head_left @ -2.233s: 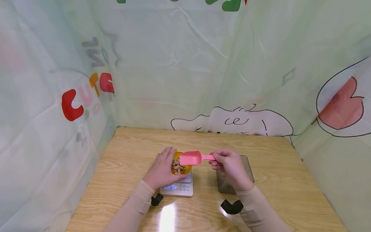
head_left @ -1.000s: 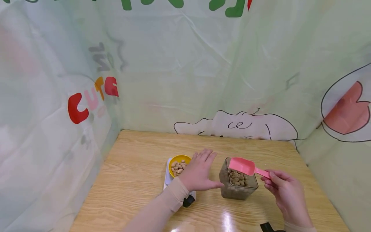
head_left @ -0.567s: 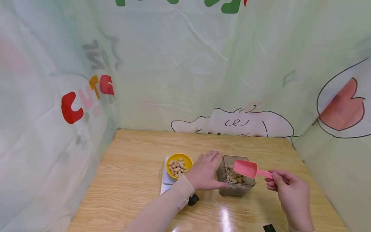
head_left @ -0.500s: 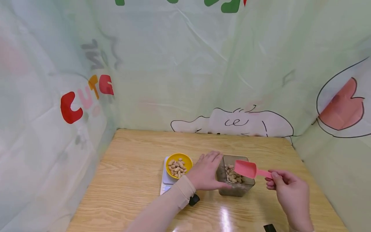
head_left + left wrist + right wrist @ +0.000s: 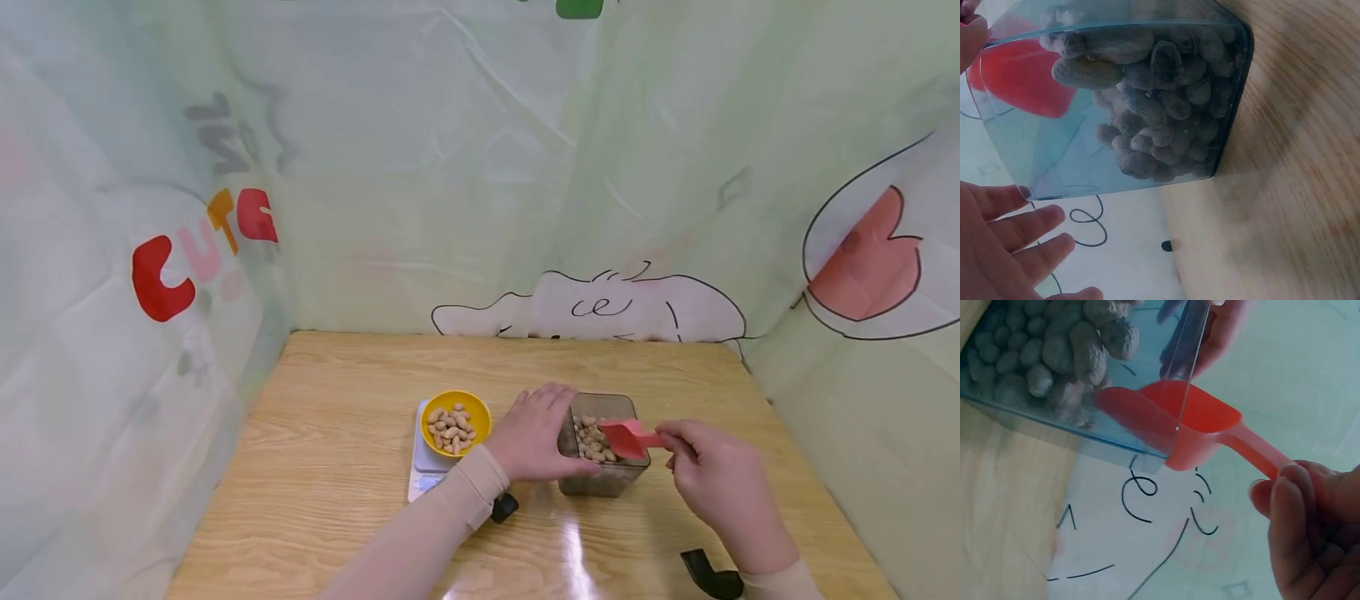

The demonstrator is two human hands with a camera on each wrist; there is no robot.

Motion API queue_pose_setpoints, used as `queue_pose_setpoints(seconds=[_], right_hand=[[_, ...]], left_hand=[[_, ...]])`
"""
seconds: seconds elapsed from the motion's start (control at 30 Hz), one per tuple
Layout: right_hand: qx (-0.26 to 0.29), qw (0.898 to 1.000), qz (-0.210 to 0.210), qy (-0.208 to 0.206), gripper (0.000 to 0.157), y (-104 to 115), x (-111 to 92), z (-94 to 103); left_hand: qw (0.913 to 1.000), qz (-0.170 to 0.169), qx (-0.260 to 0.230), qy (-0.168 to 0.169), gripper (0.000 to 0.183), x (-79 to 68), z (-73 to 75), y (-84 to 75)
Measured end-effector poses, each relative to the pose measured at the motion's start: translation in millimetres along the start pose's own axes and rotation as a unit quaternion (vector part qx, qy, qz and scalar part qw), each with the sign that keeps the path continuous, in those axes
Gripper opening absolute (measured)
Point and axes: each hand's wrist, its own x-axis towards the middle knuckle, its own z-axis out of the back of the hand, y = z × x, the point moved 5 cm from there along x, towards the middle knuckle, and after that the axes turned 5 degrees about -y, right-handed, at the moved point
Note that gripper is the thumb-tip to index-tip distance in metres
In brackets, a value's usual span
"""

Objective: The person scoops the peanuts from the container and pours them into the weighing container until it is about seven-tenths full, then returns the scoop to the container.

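Note:
My right hand pinches the handle of a pink scoop between thumb and fingers. The scoop's blade dips through the mouth of a clear grey-tinted square container, its tip at the peanuts in the right wrist view. Unshelled peanuts fill the container's lower part. Along the container's left side lies my left hand, fingers extended and spread, thumb against the near wall. In the left wrist view, one fingertip of it meets the rim's corner.
Left of the container, a yellow bowl holding several peanuts stands on a white digital scale. My left forearm partly covers the scale. A printed curtain borders the wooden table at the back and sides.
My right hand has carried the scoop from over the bowl to the container, and its blade has tipped down inside. My left hand has left the bowl and come to the container's side.

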Motion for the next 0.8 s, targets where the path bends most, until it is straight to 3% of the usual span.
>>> queue_pose_setpoints(seconds=[0.17,0.3,0.43,0.57,0.7,0.8], right_hand=[[-0.021,0.996,0.089,0.007,0.021,17,11,-4.2],[-0.021,0.995,0.085,0.051,0.017,21,21,-8.9],[0.001,0.989,-0.002,0.151,0.012,10,30,-15.8],[0.048,0.958,-0.142,0.243,0.017,-10,34,-22.6],[0.101,0.922,-0.247,0.281,0.022,-27,35,-27.3],[0.129,0.909,-0.281,0.278,0.025,-34,35,-28.5]], left_hand=[[0.9999,0.007,0.008,-0.007,0.114,0.9,4.4,2.8],[0.9999,0.008,-0.003,-0.012,0.115,1.4,6.0,3.5],[0.9998,0.013,-0.012,-0.007,0.114,0.0,5.9,2.6],[0.9997,0.018,-0.016,0.005,0.113,-1.4,4.6,1.0],[0.9997,0.015,-0.017,0.007,0.113,-1.2,4.4,-1.0],[0.9997,0.013,-0.018,0.009,0.114,-0.7,4.4,-2.0]])
